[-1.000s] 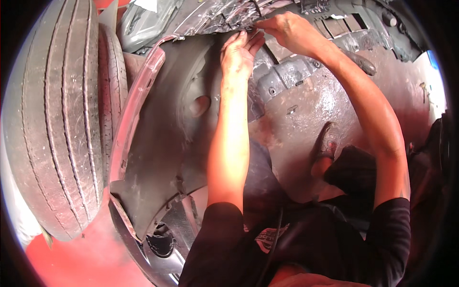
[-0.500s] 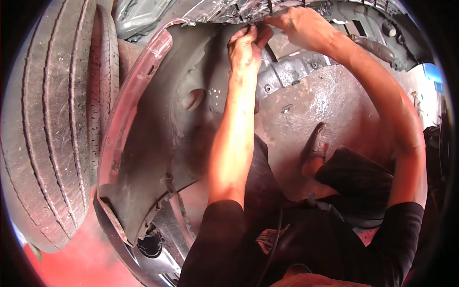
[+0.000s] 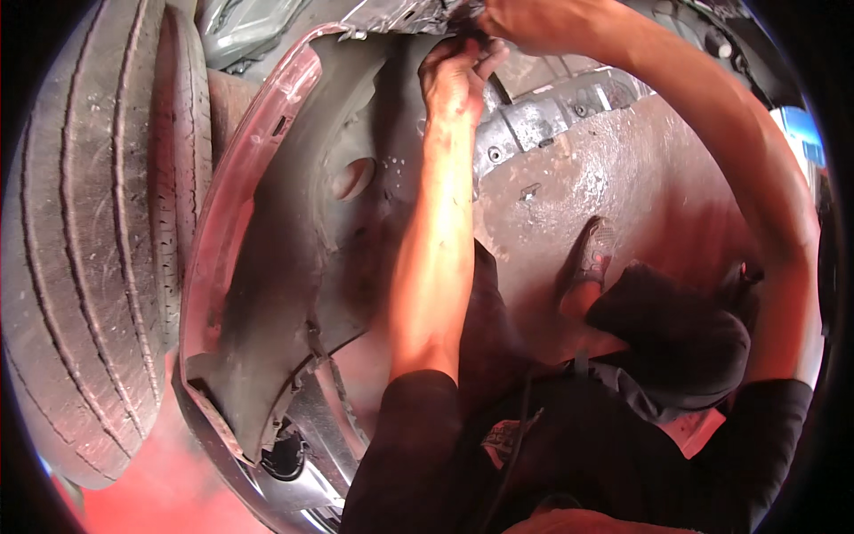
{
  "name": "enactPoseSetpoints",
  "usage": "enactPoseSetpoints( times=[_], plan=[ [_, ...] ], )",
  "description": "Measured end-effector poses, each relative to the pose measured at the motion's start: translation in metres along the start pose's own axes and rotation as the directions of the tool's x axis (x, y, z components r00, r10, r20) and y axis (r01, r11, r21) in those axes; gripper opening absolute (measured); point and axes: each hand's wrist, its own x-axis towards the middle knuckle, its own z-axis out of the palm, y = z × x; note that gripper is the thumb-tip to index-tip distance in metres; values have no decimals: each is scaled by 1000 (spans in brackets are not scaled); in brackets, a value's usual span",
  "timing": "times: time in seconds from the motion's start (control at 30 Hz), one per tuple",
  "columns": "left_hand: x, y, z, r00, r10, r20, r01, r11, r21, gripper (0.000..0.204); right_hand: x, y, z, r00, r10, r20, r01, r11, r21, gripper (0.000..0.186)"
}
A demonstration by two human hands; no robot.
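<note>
At the top of the view my left hand (image 3: 452, 82) has its fingers curled at the upper edge of a large dark moulded liner (image 3: 280, 240) with a round hole. Whatever they grip is hidden. Just above and to its right, my right hand (image 3: 511, 20) has closed fingers among dark parts at that edge; its fingertips are too hidden to show what they hold. A pinkish-lit panel rim (image 3: 222, 214) runs down the liner's left side.
Two tyres (image 3: 80, 240) stand on the left. A crumpled grey part (image 3: 249, 27) is at top left, a bolted metal piece (image 3: 534, 125) right of my left hand. My leg and shoe (image 3: 594, 254) are on the floor (image 3: 543, 214). A blue-and-white object (image 3: 796, 133) is at far right.
Both hands have moved up in the picture. My right hand has also shifted left over the liner's edge, and my right arm has swung outward to the right.
</note>
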Motion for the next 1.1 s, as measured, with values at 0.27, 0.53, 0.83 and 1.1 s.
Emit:
enactPoseSetpoints(
  times=[0.27,0.53,0.83,1.1],
  plan=[
    [2,-9,0,998,21,66,-24,999,39,12,-48,-10,50,889,426,-168,-296,815,499,33],
    [6,-16,-14,998,-37,44,41,995,-94,10,-52,-40,58,733,640,-231,-354,649,673,26],
    [-1,-8,3,998,-50,26,52,996,-70,17,-31,-9,23,931,354,-93,-339,930,142,15],
    [1,-4,2,1000,-25,5,25,998,-63,16,14,14,-23,993,64,102,-73,994,80,15]
  ],
)
